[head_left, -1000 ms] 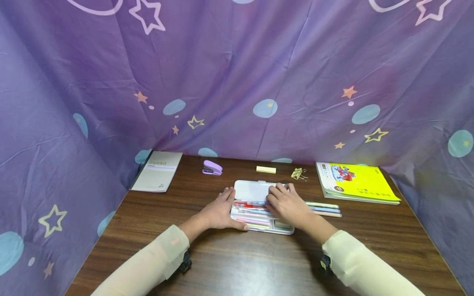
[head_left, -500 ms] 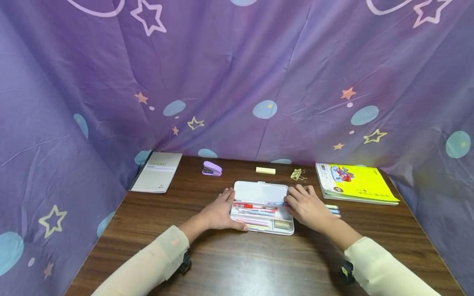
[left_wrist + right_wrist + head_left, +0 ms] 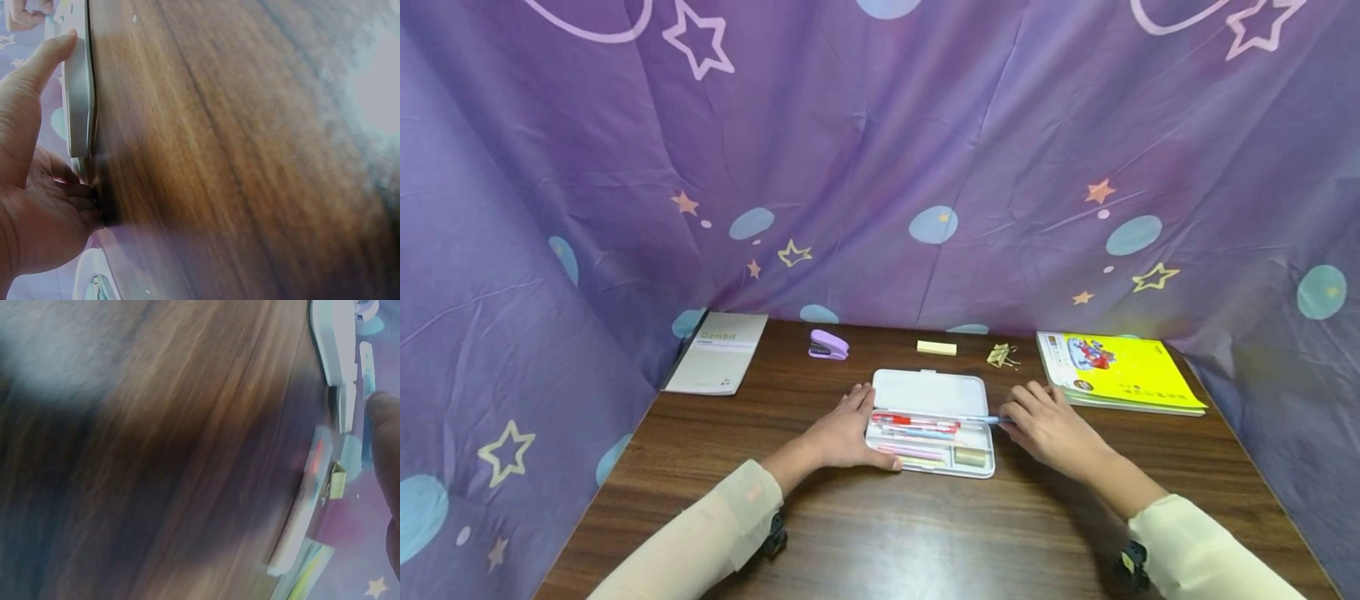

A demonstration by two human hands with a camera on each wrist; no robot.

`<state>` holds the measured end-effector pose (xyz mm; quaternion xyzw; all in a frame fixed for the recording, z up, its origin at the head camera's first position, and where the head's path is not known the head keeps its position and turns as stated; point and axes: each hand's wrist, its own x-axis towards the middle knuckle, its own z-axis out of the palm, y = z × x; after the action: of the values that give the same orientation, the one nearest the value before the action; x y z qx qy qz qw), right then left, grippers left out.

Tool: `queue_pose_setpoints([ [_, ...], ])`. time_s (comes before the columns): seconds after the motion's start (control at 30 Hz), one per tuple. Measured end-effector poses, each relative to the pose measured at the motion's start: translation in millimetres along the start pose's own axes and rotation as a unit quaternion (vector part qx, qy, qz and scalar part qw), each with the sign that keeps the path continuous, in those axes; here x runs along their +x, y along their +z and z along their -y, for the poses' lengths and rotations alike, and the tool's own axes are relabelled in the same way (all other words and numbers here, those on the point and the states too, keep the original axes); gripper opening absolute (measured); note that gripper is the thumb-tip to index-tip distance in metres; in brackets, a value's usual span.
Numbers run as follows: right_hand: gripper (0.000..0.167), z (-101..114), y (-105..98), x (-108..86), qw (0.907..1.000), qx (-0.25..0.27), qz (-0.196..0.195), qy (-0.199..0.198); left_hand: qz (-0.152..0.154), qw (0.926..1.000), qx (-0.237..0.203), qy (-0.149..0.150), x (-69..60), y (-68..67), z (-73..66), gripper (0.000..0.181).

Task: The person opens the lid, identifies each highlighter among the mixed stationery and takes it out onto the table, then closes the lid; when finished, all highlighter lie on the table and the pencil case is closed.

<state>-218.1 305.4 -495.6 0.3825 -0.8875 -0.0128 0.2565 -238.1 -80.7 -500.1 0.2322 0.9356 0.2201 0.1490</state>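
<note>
A white pencil case (image 3: 928, 392) lies unfolded on the table, its lid tipped back. In it are a red pen (image 3: 895, 420), several other pens or pencils and a small beige block (image 3: 970, 457). My left hand (image 3: 844, 433) rests against the case's left end, thumb on the front rim, fingers along the side. My right hand (image 3: 1048, 425), just right of the case, pinches a blue pen (image 3: 987, 420), whose clear end reaches over the case. In the right wrist view the pen (image 3: 367, 369) is off the table. Pens on the table (image 3: 303, 500) lie below this hand.
Along the back stand a purple stapler (image 3: 828, 344), a pale yellow block (image 3: 936, 347) and gold binder clips (image 3: 1002, 356). A grey-white notebook (image 3: 717, 354) lies at the left, a yellow book (image 3: 1138, 375) at the right. A purple curtain (image 3: 850, 167) borders the table.
My right hand has moved right, from over the case to beside it, drawing the blue pen along. It now covers the pens on the table. My left hand has stayed put.
</note>
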Motion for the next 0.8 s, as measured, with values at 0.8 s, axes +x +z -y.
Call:
queue_pose_setpoints([
  [0.8,0.021,-20,-5,-60.4,0.9983,0.016,0.001,0.057,-0.002,1.0,0.001,0.005,2.0,2.0,2.4,0.146],
])
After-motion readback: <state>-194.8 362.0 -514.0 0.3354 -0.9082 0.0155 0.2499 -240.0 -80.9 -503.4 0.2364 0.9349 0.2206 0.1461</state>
